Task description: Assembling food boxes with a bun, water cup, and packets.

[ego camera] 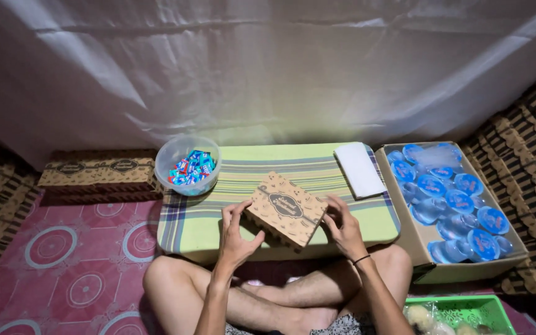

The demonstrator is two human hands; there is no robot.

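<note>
A brown patterned cardboard box (285, 208) with a dark oval label is held tilted above the near edge of a low table covered in green striped cloth (255, 167). My left hand (236, 232) grips its left corner. My right hand (342, 226), a thin band on the wrist, holds its right side. The box lid looks closed.
A clear plastic bowl of small blue and red wrapped sweets (188, 165) and a folded white stack (358, 169) sit on the table. Stacked flat brown boxes (97, 174) lie at left. A carton of blue-lidded cups (451, 205) stands at right, a green basket (460, 313) below it.
</note>
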